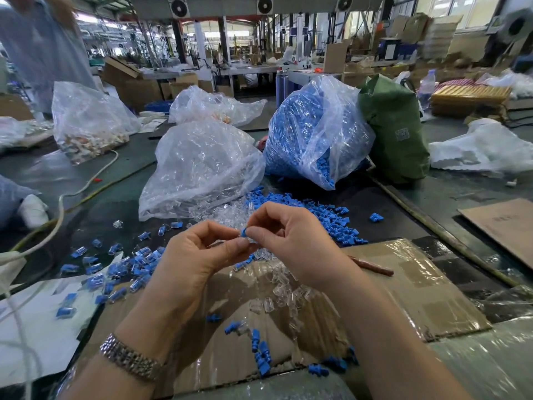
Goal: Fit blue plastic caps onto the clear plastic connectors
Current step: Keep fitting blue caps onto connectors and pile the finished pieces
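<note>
Bag of caps (314, 131) far centre-right on table (461, 197), connector bag (199, 168) just left of it. Cardboard sheet (403, 284) at near edge; assembled pieces (121, 269) left of it.

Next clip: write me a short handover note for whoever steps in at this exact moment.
Left hand and right hand together pinch one blue cap at the fingertips; whether a connector is in there cannot be told.
Loose caps lie behind the right hand, clear connectors on the cardboard.
Done: capped pieces piled to the left.
Left: many loose parts, plus full bags.
</note>
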### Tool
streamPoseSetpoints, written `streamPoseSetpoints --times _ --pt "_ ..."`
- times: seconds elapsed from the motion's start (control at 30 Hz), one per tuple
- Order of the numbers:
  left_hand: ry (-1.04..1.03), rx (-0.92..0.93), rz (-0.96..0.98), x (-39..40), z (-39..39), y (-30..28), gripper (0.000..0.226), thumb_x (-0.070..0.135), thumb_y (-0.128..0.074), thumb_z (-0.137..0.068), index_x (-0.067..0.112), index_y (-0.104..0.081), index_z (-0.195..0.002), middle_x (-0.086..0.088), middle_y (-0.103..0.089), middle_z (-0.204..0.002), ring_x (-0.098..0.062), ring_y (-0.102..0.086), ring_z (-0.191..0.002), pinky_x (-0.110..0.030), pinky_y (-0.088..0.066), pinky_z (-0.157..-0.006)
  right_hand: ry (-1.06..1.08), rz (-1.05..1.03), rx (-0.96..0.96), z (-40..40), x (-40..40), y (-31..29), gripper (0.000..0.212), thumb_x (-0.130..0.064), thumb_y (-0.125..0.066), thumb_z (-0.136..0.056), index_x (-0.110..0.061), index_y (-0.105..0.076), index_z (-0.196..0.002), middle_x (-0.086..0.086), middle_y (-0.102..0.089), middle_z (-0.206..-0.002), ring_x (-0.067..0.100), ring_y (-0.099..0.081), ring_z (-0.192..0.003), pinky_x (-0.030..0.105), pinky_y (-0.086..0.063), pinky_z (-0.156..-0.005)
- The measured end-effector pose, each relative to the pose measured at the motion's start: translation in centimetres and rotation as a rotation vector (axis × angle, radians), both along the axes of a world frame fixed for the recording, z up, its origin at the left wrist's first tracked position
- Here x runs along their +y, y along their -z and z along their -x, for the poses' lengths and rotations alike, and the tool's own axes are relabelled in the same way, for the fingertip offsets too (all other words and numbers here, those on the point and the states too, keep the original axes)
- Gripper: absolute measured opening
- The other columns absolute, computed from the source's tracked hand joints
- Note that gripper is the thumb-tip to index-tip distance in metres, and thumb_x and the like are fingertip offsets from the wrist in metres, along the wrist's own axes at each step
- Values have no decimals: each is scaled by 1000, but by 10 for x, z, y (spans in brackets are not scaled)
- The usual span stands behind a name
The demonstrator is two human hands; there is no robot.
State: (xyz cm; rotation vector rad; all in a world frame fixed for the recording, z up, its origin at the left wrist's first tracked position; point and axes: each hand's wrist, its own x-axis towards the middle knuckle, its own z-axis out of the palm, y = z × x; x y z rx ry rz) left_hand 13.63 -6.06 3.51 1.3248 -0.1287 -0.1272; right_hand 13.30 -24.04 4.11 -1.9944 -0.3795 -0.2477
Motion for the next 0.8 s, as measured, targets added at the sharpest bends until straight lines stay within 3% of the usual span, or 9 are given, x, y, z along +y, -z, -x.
streamPoseSetpoints --times 0.1,0.2,0.33,0.5,0.7,0.8 --pt "50 58 138 1 1 -3 23 3 -74 -72 -5 -69 -93 -26 -74 -96 -31 -77 -87 -27 -61 -71 -33 -43 -7 1 -3 -3 14 -18 -69 -96 -27 -66 -86 -10 -67 -77 3 -62 -72 17 -46 -71" --pt "108 128 198 3 2 -6 18 3 -69 -76 -3 -67 -94 -26 -75 -97 -30 -77 -88 -27 -62 -68 -104 -80 -36 5 -6 -7 11 -12 -68 -96 -19 -67 -88 -12 -65 -73 -1 -58 -68 13 -44 -68" --pt "192 162 118 5 4 -9 24 8 -72 -75 0 -78 -96 -25 -75 -98 -28 -77 -84 -26 -62 -65 -146 -66 -74 7 -7 -9 8 -8 -68 -95 -13 -68 -89 -16 -62 -71 -4 -54 -65 10 -41 -67" --pt "130 31 -2 7 3 -6 24 4 -77 -71 2 -79 -94 -26 -75 -98 -31 -77 -87 -27 -61 -74 -94 69 -75 6 -6 -5 9 -14 -68 -96 -21 -66 -91 -20 -60 -71 -2 -53 -63 13 -38 -65" --pt "84 -50 -24 4 5 -4 21 4 -77 -73 4 -79 -93 -24 -76 -96 -31 -77 -86 -27 -61 -75 -72 110 -105 7 -3 -6 11 -14 -65 -97 -23 -62 -92 -11 -61 -80 7 -56 -76 25 -47 -72" --pt "74 -21 -4 4 4 -3 21 2 -76 -72 2 -78 -93 -26 -75 -95 -32 -77 -85 -26 -61 -72 -73 125 -115 9 -2 -6 11 -11 -64 -97 -20 -62 -92 -12 -58 -79 5 -53 -73 22 -44 -70"
